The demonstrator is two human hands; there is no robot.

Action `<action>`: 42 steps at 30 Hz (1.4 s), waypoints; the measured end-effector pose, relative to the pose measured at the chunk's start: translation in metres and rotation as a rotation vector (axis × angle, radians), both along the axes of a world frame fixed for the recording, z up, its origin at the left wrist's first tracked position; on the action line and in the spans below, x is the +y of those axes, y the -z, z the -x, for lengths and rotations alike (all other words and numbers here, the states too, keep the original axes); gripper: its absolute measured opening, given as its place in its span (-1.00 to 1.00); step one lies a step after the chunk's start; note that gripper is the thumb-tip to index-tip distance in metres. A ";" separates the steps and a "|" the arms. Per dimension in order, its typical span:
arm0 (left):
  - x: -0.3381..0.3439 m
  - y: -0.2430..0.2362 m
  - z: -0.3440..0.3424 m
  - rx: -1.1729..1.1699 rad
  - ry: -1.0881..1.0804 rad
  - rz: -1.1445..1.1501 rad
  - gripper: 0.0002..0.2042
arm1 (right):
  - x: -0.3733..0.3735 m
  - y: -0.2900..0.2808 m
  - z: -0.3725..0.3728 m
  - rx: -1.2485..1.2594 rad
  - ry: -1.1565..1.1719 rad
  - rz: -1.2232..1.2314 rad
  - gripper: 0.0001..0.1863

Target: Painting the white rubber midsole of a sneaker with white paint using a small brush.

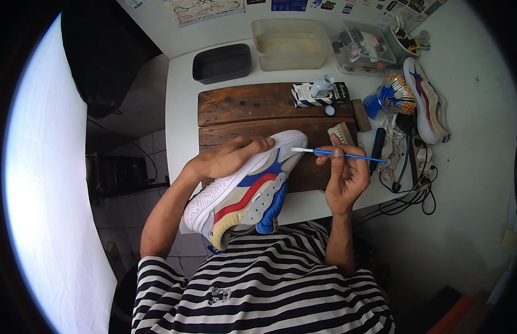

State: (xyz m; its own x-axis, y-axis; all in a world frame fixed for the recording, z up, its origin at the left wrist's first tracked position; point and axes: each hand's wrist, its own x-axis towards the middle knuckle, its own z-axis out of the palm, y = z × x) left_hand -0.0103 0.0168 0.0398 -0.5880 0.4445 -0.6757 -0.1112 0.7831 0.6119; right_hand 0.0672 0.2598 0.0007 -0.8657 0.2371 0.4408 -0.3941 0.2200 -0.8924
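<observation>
Head | left hand [230, 158] grips mesh sneaker [253, 186] | right hand [342, 172] pinches thin blue brush [339, 154]

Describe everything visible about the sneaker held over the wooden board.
The sneaker is a low athletic shoe with a white toe and sole edge, grey-beige side panels, red and blue curved stripes and a blue heel piece; part of the sole looks yellowed. It is tilted on its side, toe pointing away from the person, over the near edge of the wooden board. The left hand grips its upper. The right hand holds a blue-handled brush whose white tip nearly meets the toe.
</observation>
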 end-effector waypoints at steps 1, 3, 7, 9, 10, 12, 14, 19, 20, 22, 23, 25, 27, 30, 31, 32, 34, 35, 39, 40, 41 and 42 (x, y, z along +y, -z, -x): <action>0.000 0.001 -0.001 0.021 0.002 -0.005 -0.36 | 0.001 0.001 0.000 0.000 0.000 0.000 -0.86; 0.000 0.000 0.001 0.013 0.007 0.008 -0.37 | 0.003 0.003 0.002 0.025 0.011 -0.005 -0.86; 0.000 0.003 0.001 0.011 0.026 0.001 -0.37 | 0.004 0.002 0.001 0.068 0.029 -0.033 -0.86; 0.000 0.001 0.001 0.015 0.022 0.001 -0.37 | 0.000 -0.001 0.000 0.108 -0.010 -0.025 -0.87; 0.000 0.000 0.001 0.020 0.019 0.000 -0.38 | -0.003 -0.004 -0.001 0.107 -0.010 -0.024 -0.87; 0.001 -0.001 0.002 0.003 0.016 0.000 -0.37 | -0.009 -0.007 -0.004 0.053 -0.058 -0.005 -0.88; 0.000 0.003 0.002 -0.013 0.008 0.001 -0.37 | -0.010 -0.005 -0.004 0.062 -0.052 -0.014 -0.89; 0.003 -0.007 0.001 -0.011 -0.008 -0.014 -0.36 | -0.002 0.000 0.000 0.053 0.004 -0.042 -0.89; 0.003 -0.007 0.001 -0.010 -0.009 -0.014 -0.36 | 0.000 0.002 0.001 0.069 0.019 -0.068 -0.89; 0.003 -0.007 0.001 -0.013 -0.011 0.010 -0.38 | 0.005 0.004 0.002 0.086 0.035 -0.093 -0.89; 0.003 -0.006 0.001 -0.013 -0.010 0.009 -0.38 | 0.008 0.005 0.001 0.075 0.033 -0.112 -0.89; 0.002 0.000 0.001 0.019 0.016 -0.009 -0.39 | 0.009 0.004 0.000 0.063 0.033 -0.130 -0.89; -0.002 0.006 0.001 0.044 0.025 -0.029 -0.40 | 0.005 -0.001 0.001 0.101 0.022 -0.120 -0.89; -0.004 0.013 0.000 0.063 0.011 -0.038 -0.38 | -0.008 -0.012 0.002 0.116 -0.015 -0.067 -0.89; -0.004 0.014 0.000 0.059 -0.014 -0.028 -0.36 | -0.012 -0.012 0.001 0.117 -0.016 -0.066 -0.89; -0.002 0.009 0.001 0.059 -0.013 -0.029 -0.36 | -0.014 -0.011 0.000 0.098 -0.024 -0.049 -0.90; 0.005 -0.006 0.003 -0.018 -0.026 -0.016 -0.27 | -0.014 -0.009 0.000 0.080 -0.031 -0.033 -0.90; 0.004 -0.006 0.002 -0.017 -0.028 -0.016 -0.27 | -0.013 -0.009 0.001 0.053 -0.019 -0.026 -0.90; 0.004 -0.007 -0.001 -0.018 -0.061 0.011 -0.26 | -0.004 -0.003 0.006 0.072 0.020 -0.059 -0.90; 0.005 -0.008 -0.001 -0.010 -0.084 0.028 -0.24 | -0.001 0.000 0.005 0.072 0.020 -0.060 -0.90; 0.003 -0.006 -0.001 -0.009 -0.084 0.028 -0.24 | 0.002 0.001 0.005 0.055 0.045 -0.056 -0.90; 0.002 -0.001 -0.001 0.013 -0.063 0.022 -0.24 | 0.002 0.002 0.005 0.039 0.070 -0.051 -0.89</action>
